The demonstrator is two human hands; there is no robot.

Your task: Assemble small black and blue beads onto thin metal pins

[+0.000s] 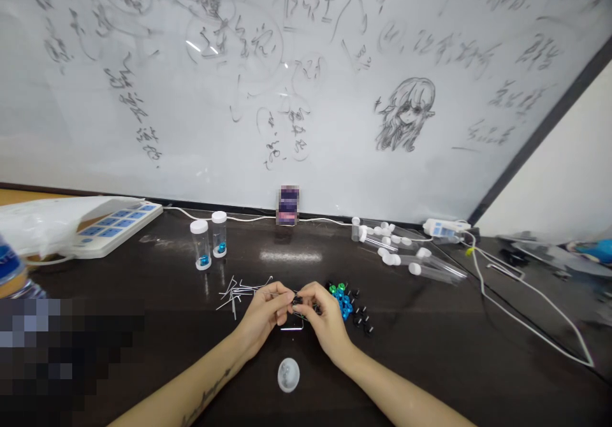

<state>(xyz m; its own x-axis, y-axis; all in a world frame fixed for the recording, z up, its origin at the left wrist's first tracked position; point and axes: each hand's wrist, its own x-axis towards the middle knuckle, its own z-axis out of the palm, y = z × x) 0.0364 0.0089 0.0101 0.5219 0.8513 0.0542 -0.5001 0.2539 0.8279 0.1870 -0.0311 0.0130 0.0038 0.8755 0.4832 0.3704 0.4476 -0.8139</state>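
My left hand (pixel 268 306) and my right hand (pixel 325 315) meet over the table, fingers closed in pinches. A small black part (pixel 297 299) shows between their fingertips; its kind is too small to tell. Fingers hide whatever else my left hand grips. Beside my left hand lies a loose pile of thin L-shaped hex keys (pixel 234 294). Another bent metal key (pixel 291 329) rests just below my hands. By my right hand are blue parts (pixel 343 306), green parts (pixel 341 287) and several black screws (pixel 363 320). A round whitish cap (pixel 289 375) sits nearer me.
Two clear tubes with white caps (pixel 200 245) stand upright at the left, blue pieces inside. Several clear tubes (pixel 433 267) lie at the right. A power strip (pixel 119 228), a phone-like object (pixel 287 206), a bottle (pixel 12 267) and a white cable (pixel 526 336) surround the work spot.
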